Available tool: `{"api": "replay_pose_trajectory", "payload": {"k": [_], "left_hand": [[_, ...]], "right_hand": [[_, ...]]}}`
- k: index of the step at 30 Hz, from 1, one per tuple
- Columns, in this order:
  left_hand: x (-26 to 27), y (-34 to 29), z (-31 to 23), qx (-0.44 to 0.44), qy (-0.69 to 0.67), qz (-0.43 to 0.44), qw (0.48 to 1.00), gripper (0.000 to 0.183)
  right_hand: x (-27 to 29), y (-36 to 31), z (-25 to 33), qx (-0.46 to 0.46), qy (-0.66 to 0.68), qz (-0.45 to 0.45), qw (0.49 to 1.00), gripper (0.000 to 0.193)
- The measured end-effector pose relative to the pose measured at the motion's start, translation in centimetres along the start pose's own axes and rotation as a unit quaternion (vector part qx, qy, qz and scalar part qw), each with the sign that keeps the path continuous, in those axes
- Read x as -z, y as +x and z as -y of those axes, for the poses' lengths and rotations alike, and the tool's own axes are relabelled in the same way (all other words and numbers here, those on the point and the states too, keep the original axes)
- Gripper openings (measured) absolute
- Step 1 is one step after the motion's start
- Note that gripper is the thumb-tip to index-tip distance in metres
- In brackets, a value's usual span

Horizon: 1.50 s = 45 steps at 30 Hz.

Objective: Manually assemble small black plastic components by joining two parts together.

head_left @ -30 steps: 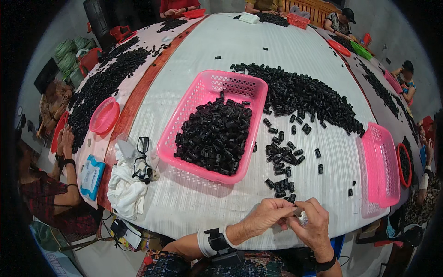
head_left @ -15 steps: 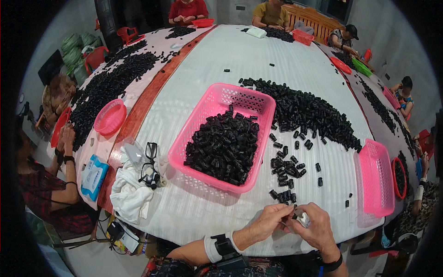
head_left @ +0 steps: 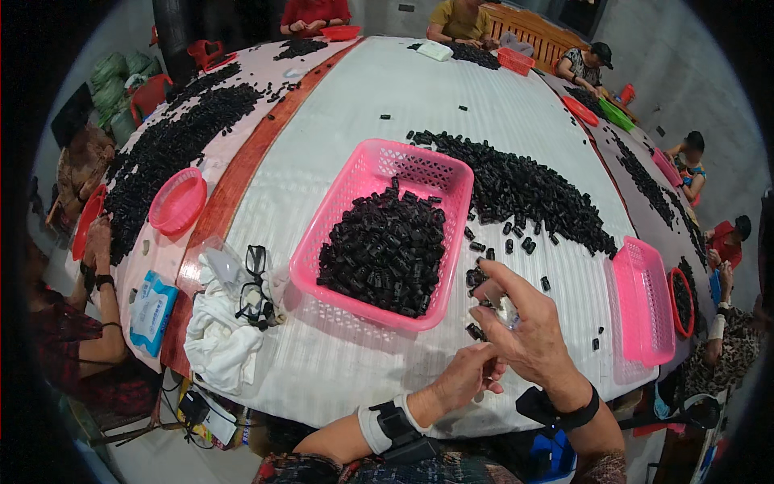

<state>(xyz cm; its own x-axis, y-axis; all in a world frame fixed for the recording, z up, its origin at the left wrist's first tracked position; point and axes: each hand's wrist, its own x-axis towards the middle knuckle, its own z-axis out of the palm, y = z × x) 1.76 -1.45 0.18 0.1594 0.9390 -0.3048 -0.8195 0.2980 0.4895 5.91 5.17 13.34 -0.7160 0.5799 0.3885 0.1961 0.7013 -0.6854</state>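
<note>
My right hand is over the loose black plastic parts by the basket's right side. Its thumb and index finger are spread, while a small shiny whitish object sits in the palm under the curled fingers; its kind cannot be made out. Below and to the left, my left hand is closed, fingertips curled together near the right wrist. Whatever it may hold is hidden. A pink perforated basket, part filled with the same short black cylinders, stands left of both hands.
Behind the basket spreads a large heap of black parts. An empty pink basket stands at right. White cloth, eyeglasses and a blue wipes pack lie at left. Several other people sit around the table, one close at left.
My right hand has moved up and away from the left, to the loose black parts, its thumb and index finger spreading. The left hand has shifted slightly left and down. The view has shifted a little.
</note>
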Motion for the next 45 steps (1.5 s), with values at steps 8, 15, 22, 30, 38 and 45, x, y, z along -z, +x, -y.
{"api": "replay_pose_trajectory", "payload": {"k": [8,15,22,30,38,45], "left_hand": [[0.8,0.8,-2.4,-0.028,-0.050,-0.028,0.998,0.024],[0.6,0.6,-3.7,-0.055,-0.059,-0.047,0.996,0.023],[0.5,0.4,-3.1,-0.050,-0.014,-0.047,0.998,0.022],[-0.2,0.1,-3.1,-0.046,0.040,-0.048,0.997,0.016],[-0.3,0.6,-2.8,-0.035,0.039,-0.034,0.998,0.015],[-0.4,0.4,-2.9,-0.068,0.068,-0.042,0.994,0.013]], "right_hand": [[4.1,-5.5,-5.5,-0.103,-0.172,0.073,0.977,0.025],[2.5,-9.6,-7.6,-0.189,-0.147,0.095,0.966,0.037],[1.5,-10.1,-9.1,-0.213,-0.152,0.110,0.959,0.038],[0.8,-10.3,-9.6,-0.194,-0.126,0.081,0.970,0.037],[0.9,-10.6,-10.4,-0.155,-0.159,0.088,0.971,0.034],[0.6,-10.3,-11.3,-0.139,-0.169,0.078,0.973,0.027]]}}
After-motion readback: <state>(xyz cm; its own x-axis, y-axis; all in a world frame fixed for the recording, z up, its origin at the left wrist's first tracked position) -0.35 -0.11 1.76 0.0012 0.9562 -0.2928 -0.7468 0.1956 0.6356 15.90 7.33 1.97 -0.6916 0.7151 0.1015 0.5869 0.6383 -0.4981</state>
